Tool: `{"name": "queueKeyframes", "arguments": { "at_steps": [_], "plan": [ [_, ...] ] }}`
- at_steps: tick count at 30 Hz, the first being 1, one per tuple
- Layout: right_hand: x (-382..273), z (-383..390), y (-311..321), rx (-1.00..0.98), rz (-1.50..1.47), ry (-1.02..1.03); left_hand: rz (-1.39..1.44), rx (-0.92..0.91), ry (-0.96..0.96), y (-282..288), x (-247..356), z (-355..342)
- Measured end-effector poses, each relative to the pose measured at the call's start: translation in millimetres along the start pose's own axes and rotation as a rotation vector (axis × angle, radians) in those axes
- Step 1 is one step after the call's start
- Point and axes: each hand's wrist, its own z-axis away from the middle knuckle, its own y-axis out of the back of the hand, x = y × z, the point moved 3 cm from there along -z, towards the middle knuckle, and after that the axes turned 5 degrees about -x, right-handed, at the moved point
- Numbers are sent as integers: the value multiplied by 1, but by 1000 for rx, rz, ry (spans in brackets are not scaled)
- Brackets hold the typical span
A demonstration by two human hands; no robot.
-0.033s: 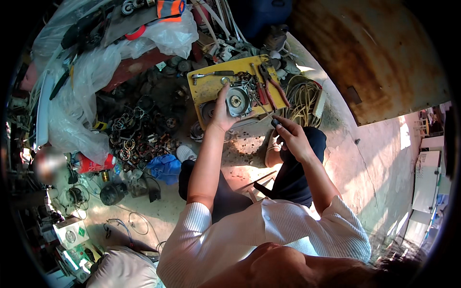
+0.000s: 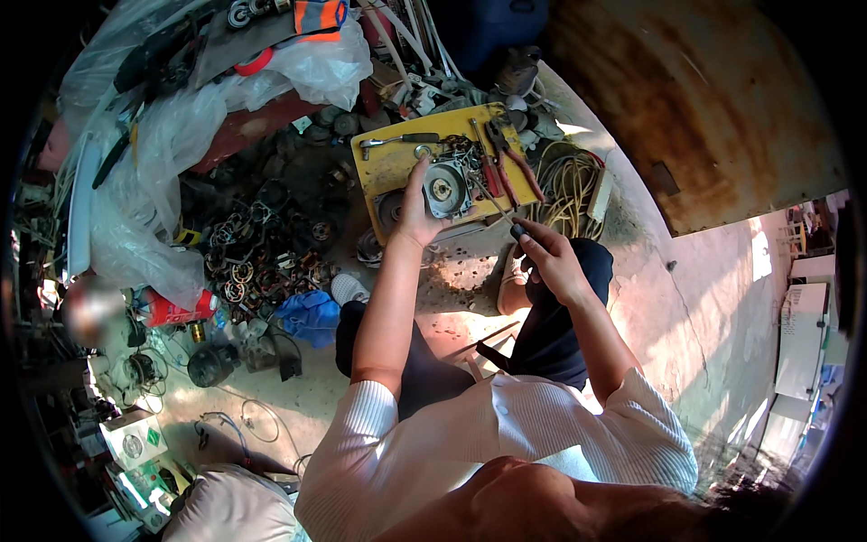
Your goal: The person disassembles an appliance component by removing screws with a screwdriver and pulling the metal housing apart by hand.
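Observation:
My left hand (image 2: 417,215) is wrapped round the near side of a round grey metal motor housing (image 2: 435,200), its thumb along the left rim. A hub shows in the middle of the open face. In my right hand (image 2: 554,262) is a screwdriver (image 2: 517,231) by its dark handle, the thin shaft pointing up and left toward the housing. Whether its tip touches the housing I cannot tell. Beneath both lies a yellow board (image 2: 372,173). On it are a ratchet wrench (image 2: 399,140), a pair of red-handled pliers (image 2: 521,165) and a red-handled screwdriver (image 2: 490,173).
Left of my legs, a heap of dark scrap parts (image 2: 248,257) covers the floor beside a blue cloth (image 2: 309,316). Clear plastic sheeting (image 2: 153,217) hangs behind it. A coil of cable (image 2: 571,185) lies right of the board, below a rusty metal sheet (image 2: 695,108).

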Motion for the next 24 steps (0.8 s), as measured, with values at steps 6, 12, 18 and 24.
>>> {"name": "queueKeyframes", "arguments": {
  "at_steps": [6, 12, 18, 24],
  "plan": [
    [-15, 14, 6, -73, 44, 40, 87, -12, -38, 4, 1, -5],
    [-28, 21, -4, -140, 83, -8, 50, -48, -97, -3, 6, 0],
    [-28, 20, -11, -146, 48, 36, -77, -100, -162, -3, 5, -1],
    [-31, 18, -16, -128, -72, -57, -161, -123, -316, 0, 0, 0]
  ]
}}
